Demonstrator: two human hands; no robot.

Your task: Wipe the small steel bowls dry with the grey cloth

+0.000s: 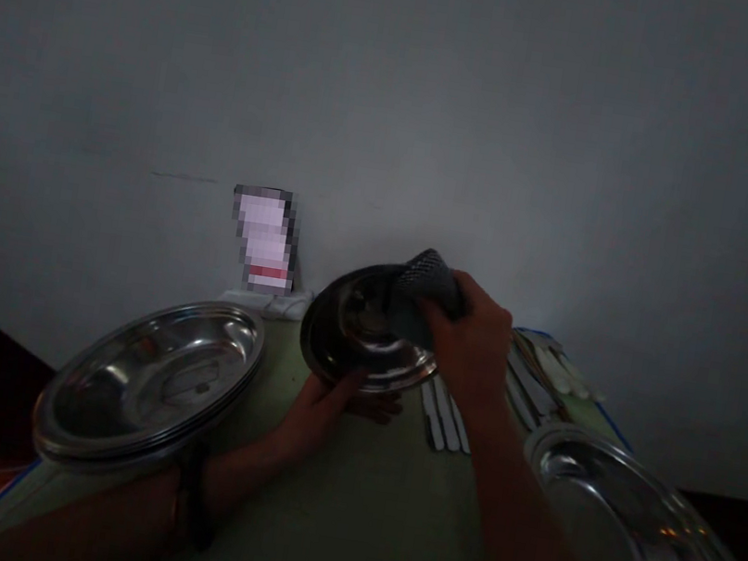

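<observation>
A round, shiny metal plate (344,337) is tilted above the middle of the table. My left hand (325,405) grips its lower edge, thumb on top and fingers underneath. In my right hand (478,338) is a bunched dark grey cloth (426,293) with a patterned part, pressed against the plate's right side. The cloth covers part of the plate there. Behind my right wrist, several flat utensils with pale handles (444,418) lie on the table.
A stack of metal basins (147,387) stands at the left, and another metal basin (644,546) at the right front. A blurred phone (264,241) leans on the wall at the back. More utensils (554,368) lie at the back right of the green table (366,523).
</observation>
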